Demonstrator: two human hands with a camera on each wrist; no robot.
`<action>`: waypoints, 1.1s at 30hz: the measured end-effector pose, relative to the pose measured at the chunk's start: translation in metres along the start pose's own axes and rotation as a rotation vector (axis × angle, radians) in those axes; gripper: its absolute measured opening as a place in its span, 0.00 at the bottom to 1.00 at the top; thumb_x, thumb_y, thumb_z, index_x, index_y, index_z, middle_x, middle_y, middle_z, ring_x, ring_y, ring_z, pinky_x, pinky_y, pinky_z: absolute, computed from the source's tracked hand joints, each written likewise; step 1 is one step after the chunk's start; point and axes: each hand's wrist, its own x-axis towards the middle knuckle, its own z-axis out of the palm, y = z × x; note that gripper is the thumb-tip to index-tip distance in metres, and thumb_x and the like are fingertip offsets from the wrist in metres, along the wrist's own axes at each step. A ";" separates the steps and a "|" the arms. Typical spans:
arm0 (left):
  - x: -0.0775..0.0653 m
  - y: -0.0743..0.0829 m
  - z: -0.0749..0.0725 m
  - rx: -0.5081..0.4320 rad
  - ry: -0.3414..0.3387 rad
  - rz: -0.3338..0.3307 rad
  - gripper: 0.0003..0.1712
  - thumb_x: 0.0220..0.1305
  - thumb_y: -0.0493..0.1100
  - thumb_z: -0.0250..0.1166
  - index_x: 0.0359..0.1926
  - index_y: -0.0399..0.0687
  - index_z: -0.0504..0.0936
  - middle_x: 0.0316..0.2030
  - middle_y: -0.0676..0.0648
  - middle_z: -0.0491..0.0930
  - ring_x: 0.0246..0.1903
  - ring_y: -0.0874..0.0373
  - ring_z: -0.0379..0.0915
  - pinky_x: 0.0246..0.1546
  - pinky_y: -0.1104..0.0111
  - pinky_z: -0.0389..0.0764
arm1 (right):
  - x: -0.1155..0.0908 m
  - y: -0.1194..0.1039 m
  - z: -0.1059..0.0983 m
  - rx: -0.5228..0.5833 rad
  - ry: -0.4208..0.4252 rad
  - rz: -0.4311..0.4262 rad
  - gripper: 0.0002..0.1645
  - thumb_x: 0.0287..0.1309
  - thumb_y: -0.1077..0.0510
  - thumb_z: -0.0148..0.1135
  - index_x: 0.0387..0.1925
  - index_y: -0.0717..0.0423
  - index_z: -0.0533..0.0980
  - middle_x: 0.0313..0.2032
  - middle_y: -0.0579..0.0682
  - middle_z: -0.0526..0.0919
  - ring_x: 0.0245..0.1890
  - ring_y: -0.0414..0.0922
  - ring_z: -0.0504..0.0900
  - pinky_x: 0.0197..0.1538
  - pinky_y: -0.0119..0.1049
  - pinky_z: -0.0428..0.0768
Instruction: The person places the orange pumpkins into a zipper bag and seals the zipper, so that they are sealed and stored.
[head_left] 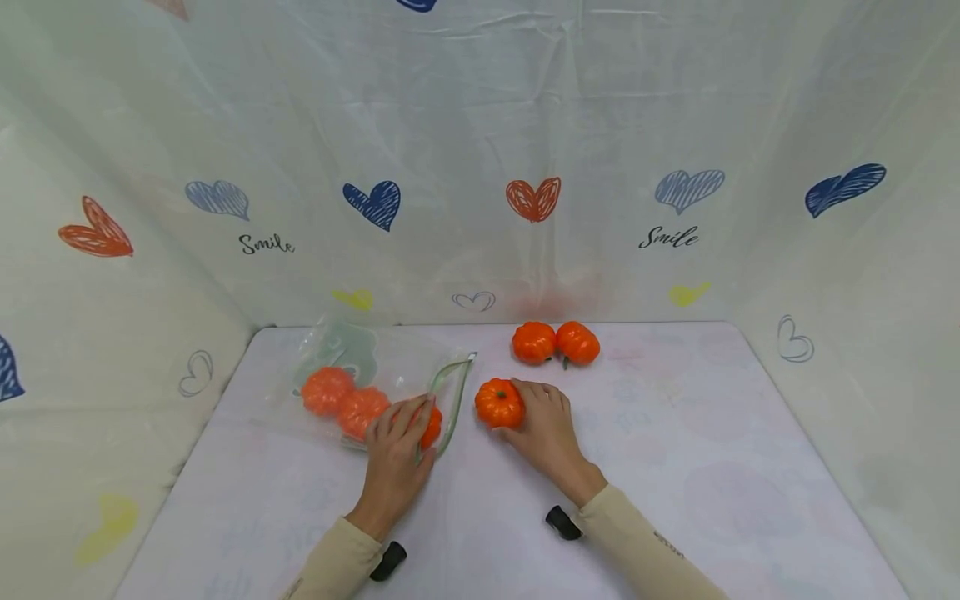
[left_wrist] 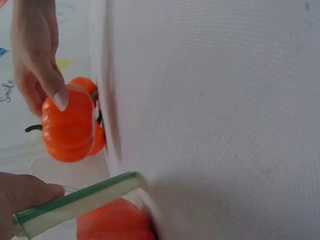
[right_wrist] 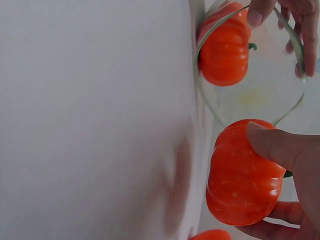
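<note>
My right hand (head_left: 547,429) grips a small orange pumpkin (head_left: 498,403) with a green stem, just right of the bag's mouth. In the right wrist view, thumb and fingers clasp this pumpkin (right_wrist: 245,175) from either side, held above the table. My left hand (head_left: 397,458) holds the green-edged mouth of a clear plastic bag (head_left: 408,362), thumb and fingers at its rim. The right wrist view shows that mouth spread apart. Inside the bag lie an orange pumpkin (head_left: 327,391), a second pumpkin (head_left: 363,412) beside it and a third pumpkin (head_left: 431,428) partly hidden under my left hand.
At the table's back edge, a loose pumpkin (head_left: 534,342) touches another pumpkin (head_left: 577,343). The white-covered table (head_left: 675,467) meets a pale curtain (head_left: 465,125) printed with hearts behind and on both sides. A black wrist device (head_left: 564,523) sits by the right sleeve.
</note>
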 end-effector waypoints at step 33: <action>0.000 -0.005 0.000 -0.024 0.062 0.045 0.50 0.28 0.24 0.86 0.62 0.35 0.83 0.58 0.40 0.81 0.56 0.38 0.69 0.50 0.49 0.64 | 0.004 -0.054 0.034 -0.031 -0.043 -0.249 0.46 0.51 0.44 0.84 0.66 0.60 0.76 0.59 0.56 0.83 0.59 0.56 0.77 0.66 0.55 0.72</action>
